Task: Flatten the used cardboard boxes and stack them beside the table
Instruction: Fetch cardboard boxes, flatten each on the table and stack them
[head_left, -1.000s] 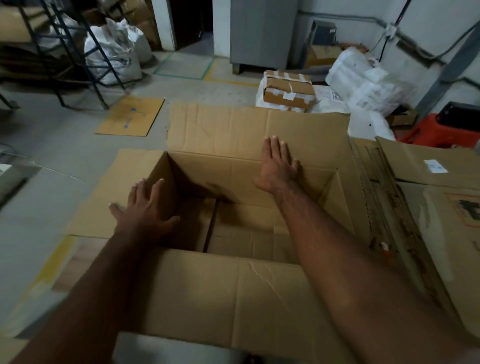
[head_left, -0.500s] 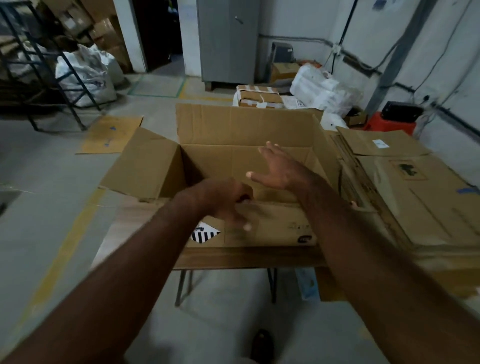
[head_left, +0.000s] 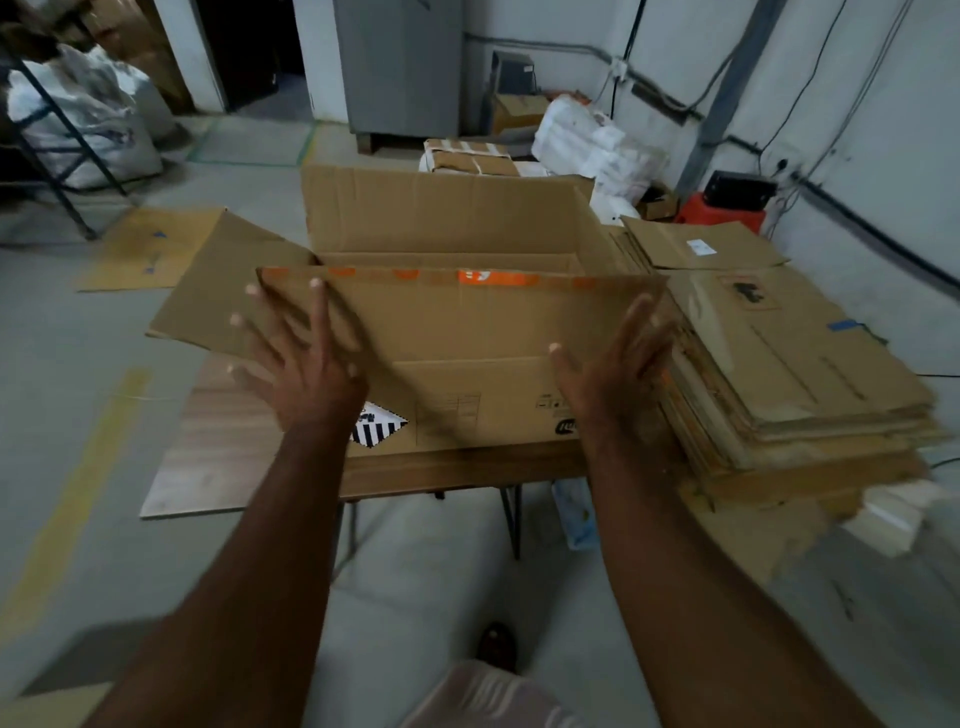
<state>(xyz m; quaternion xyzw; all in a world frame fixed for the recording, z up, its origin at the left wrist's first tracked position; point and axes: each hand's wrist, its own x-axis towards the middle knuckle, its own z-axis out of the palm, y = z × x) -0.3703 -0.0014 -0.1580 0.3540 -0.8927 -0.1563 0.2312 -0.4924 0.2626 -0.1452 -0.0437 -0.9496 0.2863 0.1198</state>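
On table, open box (orange-taped flap)

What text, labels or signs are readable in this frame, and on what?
No words can be read for certain.
Open cardboard box, near wall: black-and-white striped diamond hazard label; its symbol is blurred.
Same wall: a dark logo, cut off by the right arm, and small print, all too blurred.
Near flap: orange tape with white marks, unreadable.
Flattened stack: white sticker and dark pictogram, both too small.

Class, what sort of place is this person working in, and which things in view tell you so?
Probably a warehouse or storeroom: a stack of flattened cardboard beside the open box, bulky white sacks on a bare concrete floor, exposed wall cables.
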